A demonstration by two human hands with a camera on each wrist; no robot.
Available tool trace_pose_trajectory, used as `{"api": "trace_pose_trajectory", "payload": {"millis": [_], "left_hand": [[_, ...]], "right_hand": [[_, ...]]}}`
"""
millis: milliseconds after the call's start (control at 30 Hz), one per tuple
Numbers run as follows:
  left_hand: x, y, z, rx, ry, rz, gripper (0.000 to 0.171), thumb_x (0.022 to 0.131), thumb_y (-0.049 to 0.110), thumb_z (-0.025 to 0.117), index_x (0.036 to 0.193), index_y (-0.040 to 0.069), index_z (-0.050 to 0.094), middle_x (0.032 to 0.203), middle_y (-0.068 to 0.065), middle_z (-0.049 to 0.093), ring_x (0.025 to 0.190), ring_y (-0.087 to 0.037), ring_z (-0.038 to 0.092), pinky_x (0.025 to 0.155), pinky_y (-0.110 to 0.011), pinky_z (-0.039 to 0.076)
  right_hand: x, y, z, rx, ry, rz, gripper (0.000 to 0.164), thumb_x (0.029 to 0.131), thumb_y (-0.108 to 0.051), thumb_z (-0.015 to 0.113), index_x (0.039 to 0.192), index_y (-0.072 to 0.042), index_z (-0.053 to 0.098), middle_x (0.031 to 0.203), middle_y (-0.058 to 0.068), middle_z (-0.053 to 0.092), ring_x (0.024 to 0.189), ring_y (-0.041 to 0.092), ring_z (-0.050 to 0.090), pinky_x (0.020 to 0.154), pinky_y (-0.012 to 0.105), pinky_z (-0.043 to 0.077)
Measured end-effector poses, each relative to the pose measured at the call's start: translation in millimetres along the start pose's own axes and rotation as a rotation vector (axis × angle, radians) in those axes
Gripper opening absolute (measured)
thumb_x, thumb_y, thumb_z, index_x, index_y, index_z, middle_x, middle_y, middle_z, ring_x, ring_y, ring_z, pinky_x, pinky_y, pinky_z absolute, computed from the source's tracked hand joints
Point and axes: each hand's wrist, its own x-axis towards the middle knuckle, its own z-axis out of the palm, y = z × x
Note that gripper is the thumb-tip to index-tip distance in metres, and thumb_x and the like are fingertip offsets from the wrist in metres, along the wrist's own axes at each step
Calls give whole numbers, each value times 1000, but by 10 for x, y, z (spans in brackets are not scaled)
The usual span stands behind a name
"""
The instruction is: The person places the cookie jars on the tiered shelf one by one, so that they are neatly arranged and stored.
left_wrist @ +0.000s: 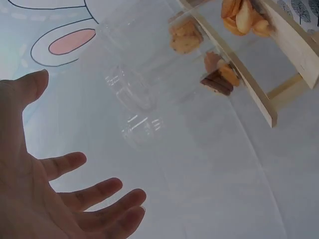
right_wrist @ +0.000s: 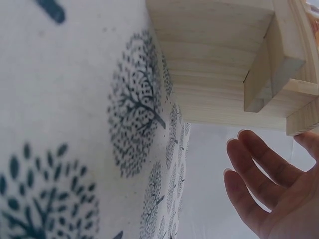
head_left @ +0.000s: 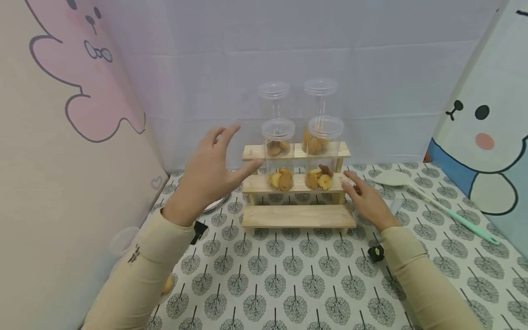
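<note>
Two clear lidded jars of cookies stand on the middle step of a wooden tiered rack, the left jar beside the right jar. Behind them, on the top step, are two more such jars, one at the back left and one at the back right. My left hand is raised left of the jars, thumb and fingers spread, with nothing in it. At the right end of the middle step is my right hand; its fingers are loosely extended, with one fingertip right at the wood in the right wrist view.
A spatula with a mint-green handle lies on the tree-patterned tablecloth to the right. Partly behind my left wrist is a plate. A translucent container stands at the left wall; a pale curtain hangs behind the rack.
</note>
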Motion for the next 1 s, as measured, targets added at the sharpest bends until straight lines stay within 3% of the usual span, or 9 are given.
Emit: {"api": "trace_pose_trajectory", "payload": {"millis": [167,433,500,633,833,1000], "left_hand": [[-443,-234,-162,57,26,21,87,85,66,65,153,18,39,146,-17,45,125,-41,50,91,-64,49],[-1191,-672,-323,136,124,-31,87,75,56,80,144,12,51,139,-25,51,120,-51,50,93,-71,42],[-1391,-793,-302,143,133,-60,86,74,53,82,143,11,52,138,-27,51,118,-53,49,93,-70,41],[-1743,-1014,-225,172,84,-169,87,76,54,80,146,13,49,139,-31,46,118,-57,44,94,-70,37],[-2103,-1230,-127,210,13,-309,92,80,59,75,152,14,41,145,-32,38,123,-58,36,93,-73,33],[-2255,-1331,-112,209,-1,-377,90,82,60,71,154,19,37,149,-31,33,125,-59,34,91,-76,31]], "right_hand": [[-6,-5,-7,4,-13,11,65,101,-65,28,159,-38,17,135,28,55,121,45,54,95,68,43],[-3,-18,-21,-9,-15,3,65,101,-65,28,160,-37,17,133,27,57,118,44,56,93,67,45],[-9,-24,-25,-14,-22,8,66,101,-65,28,160,-37,16,134,28,56,119,45,55,93,68,44],[-27,-33,-27,-16,-33,19,67,101,-66,27,160,-37,16,136,30,54,121,46,53,95,69,43],[-27,-33,-22,-16,-27,9,66,101,-65,27,160,-36,16,137,30,53,123,46,53,95,70,43],[-22,-35,-26,-11,-31,15,67,101,-66,27,160,-37,15,137,29,53,123,46,53,95,70,43]]}}
